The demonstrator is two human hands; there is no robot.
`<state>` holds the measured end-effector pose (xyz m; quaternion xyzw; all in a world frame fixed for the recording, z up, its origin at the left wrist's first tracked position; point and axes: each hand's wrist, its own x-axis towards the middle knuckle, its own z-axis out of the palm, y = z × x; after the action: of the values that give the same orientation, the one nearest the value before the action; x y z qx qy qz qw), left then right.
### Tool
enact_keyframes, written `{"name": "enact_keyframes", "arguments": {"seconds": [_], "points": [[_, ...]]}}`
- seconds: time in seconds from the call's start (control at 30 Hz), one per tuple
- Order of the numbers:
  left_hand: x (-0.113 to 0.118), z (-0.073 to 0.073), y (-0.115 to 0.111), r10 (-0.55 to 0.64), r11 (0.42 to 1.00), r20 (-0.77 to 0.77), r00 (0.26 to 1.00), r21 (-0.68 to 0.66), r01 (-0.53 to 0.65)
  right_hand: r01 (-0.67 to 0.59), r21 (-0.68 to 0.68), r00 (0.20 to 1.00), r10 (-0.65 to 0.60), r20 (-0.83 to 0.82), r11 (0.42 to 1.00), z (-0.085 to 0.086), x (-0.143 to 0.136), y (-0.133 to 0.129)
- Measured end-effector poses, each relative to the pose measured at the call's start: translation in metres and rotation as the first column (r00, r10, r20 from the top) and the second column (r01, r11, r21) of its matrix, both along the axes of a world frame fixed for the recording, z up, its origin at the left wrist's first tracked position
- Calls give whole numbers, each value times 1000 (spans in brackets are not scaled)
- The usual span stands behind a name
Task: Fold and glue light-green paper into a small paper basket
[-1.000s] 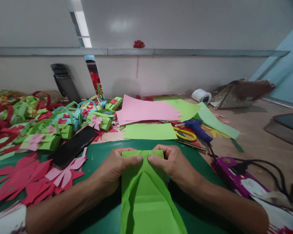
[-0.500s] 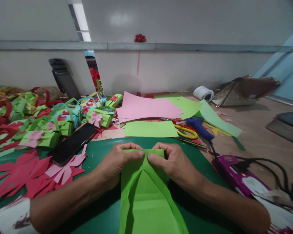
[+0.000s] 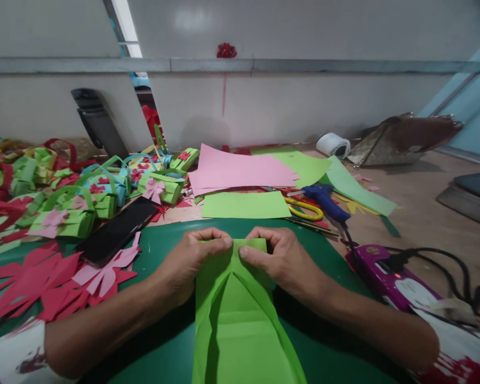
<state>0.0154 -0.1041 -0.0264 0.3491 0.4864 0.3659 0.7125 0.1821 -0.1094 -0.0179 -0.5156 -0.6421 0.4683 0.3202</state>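
Almost mirror-like, left grip [image 3: 195,256] and right grip [image 3: 283,258], thumbs [image 3: 253,255] inward atop green paper [image 3: 244,330].

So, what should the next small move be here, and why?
Probably slide both thumbs outward, pressing along the top of the green paper: the left hand and the right hand pinch it there, thumbs close together near the middle, while the slanting folds below look loose.

No lettering, number or brand can be read. At four o'clock, the glossy purple plastic power strip [image 3: 384,278] carries a white oval label [image 3: 418,292] and a small round gold-coloured mark [image 3: 372,249], both too blurred to make out.
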Motion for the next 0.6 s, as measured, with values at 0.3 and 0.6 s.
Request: {"name": "enact_keyframes", "arguments": {"seconds": [0.3,0.6], "points": [[-8,1,-3,-89,996,77,993,33,87,53,-26,995,-55,-79,998,4,0,-1],[-19,-6,-12,-92,990,-203,975,86,111,97,-20,988,-98,-115,995,-6,0,2]]}}
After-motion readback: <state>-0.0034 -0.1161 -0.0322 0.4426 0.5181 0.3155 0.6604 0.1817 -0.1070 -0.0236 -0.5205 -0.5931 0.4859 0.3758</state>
